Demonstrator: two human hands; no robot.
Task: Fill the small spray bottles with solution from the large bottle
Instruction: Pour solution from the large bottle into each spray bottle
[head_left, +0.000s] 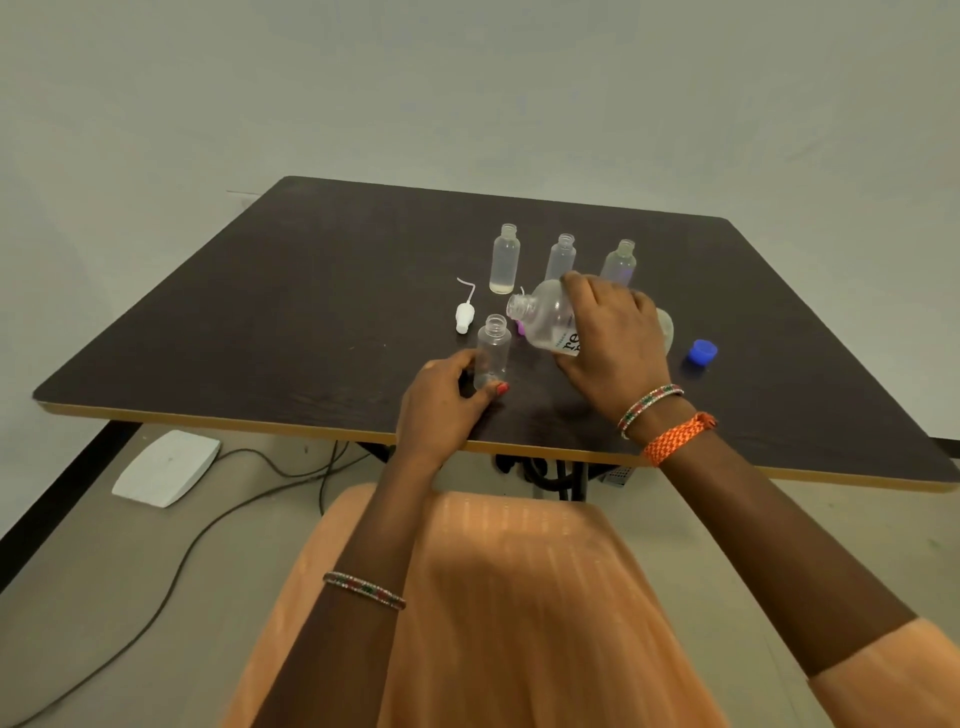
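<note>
On table (260, 312): L hand (441, 410) gripping small bottle (492, 358), R hand (613, 338) clasping tilted lg bottle (545, 322), mouth above it.

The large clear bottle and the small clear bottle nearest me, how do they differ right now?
The large clear plastic bottle is tilted, gripped by the right hand; the small clear plastic bottle stands upright on the table, held by the left hand. The large one is wider and carries a printed label; the small one is plain. Both are uncapped.
</note>
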